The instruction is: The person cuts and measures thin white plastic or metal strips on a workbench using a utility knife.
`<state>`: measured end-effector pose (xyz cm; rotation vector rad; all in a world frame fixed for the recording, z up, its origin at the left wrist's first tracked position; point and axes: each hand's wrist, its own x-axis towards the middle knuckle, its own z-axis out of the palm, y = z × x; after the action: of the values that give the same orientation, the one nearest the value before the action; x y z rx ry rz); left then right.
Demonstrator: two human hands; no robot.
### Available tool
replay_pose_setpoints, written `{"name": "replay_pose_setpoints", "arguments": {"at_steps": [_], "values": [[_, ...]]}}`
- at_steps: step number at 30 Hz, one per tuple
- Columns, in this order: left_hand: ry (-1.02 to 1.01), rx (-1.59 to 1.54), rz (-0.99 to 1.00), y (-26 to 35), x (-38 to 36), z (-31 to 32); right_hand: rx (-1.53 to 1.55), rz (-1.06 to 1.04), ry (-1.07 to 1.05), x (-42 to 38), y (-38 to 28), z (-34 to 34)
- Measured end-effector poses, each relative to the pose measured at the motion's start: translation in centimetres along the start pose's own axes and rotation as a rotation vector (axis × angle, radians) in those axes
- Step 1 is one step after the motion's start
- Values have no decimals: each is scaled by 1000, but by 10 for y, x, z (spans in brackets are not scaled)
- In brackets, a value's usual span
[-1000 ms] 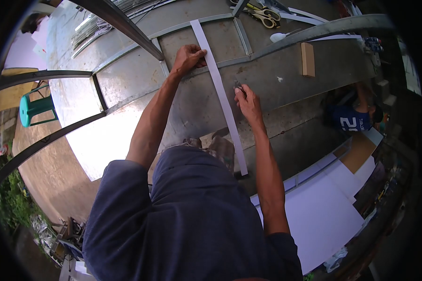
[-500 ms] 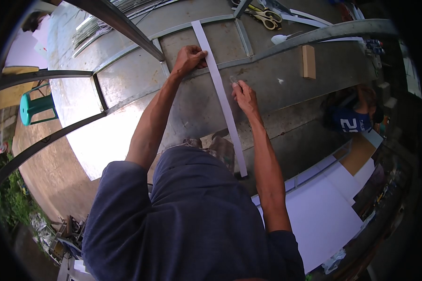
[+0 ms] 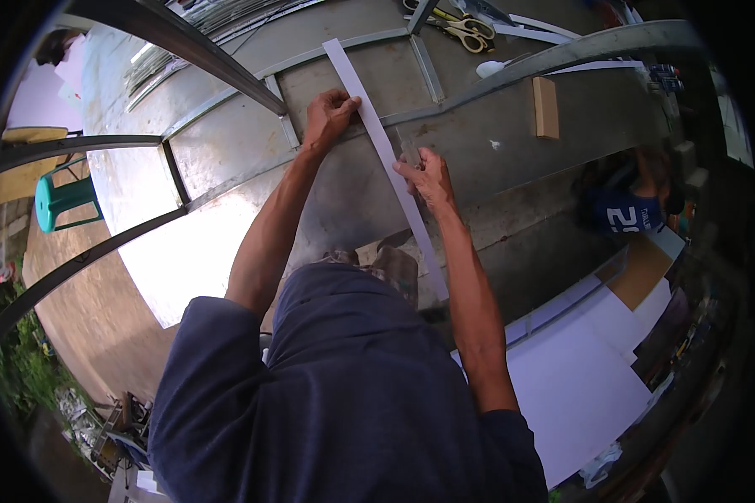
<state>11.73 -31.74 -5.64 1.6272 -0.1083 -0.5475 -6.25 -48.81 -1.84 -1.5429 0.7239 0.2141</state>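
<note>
Logging long, flat white strip (image 3: 378, 132) slanting bodyward: my left hand (image 3: 329, 119) pinches it; right hand (image 3: 430, 179), beside mid-length, apparently grips greyish tool (image 3: 410, 153).

A strip (image 3: 386, 151) of plain white shows against the dull grey of a table (image 3: 478, 168), mottled with brownish stains and a white speck, beneath a frame (image 3: 428, 71) in grey. A tool (image 3: 411, 155) is pale grey, a shirt (image 3: 344, 369) solid navy, and trousers (image 3: 400, 267) blotched in brown and grey. A block (image 3: 546, 109) is tan, a bottle (image 3: 490, 69) white, and scissors (image 3: 471, 35) have cream handles with dark trim. A stool (image 3: 63, 199) is teal green, a floor (image 3: 84, 293) patchy brown, and plants (image 3: 21, 369) green. A jersey (image 3: 625, 211) is blue with white numerals, sheets (image 3: 579, 377) are white, and a board (image 3: 642, 272) is golden brown
</note>
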Motion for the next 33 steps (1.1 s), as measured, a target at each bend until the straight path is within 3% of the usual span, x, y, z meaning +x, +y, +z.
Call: {"name": "replay_pose_setpoints", "arguments": {"at_steps": [2, 5, 6, 9, 10, 13, 14, 17, 19, 20, 24, 28, 31, 33], "values": [[32, 159, 94, -2, -12, -1, -16, -13, -13, -8, -1, -10], [-33, 41, -45, 27, -60, 10, -192, -11, -65, -23, -8, -41], [-45, -126, -84, 19, -73, 16, -279, -6, -88, -26, -7, -55], [-126, -133, -274, 7, -115, 27, -529, -218, -173, -18, 12, -96], [-189, -7, -431, 10, -127, 29, -670, -216, -197, -15, 7, -107], [-373, 447, -241, 2, -159, 41, -798, -122, -261, 1, -4, -129], [-375, 688, -13, 3, -171, 44, -803, -186, -266, 13, 3, -136], [-137, 926, 617, 16, -172, 60, -893, -330, -283, 47, 24, -158], [-131, 896, 623, -2, -158, 69, -1053, -359, -291, 52, 6, -157], [-105, 887, 630, -10, -151, 76, -1116, -273, -245, 46, -6, -152], [-52, 913, 615, -27, -142, 89, -990, -574, 116, 10, -5, -136], [29, 966, 635, -49, -146, 95, -560, -330, 136, -21, 36, -112], [23, 920, 612, -58, -142, 96, -331, 43, -5, -54, 34, -91], [53, 914, 632, -54, -140, 99, -327, -59, 6, -53, 49, -83]]}}
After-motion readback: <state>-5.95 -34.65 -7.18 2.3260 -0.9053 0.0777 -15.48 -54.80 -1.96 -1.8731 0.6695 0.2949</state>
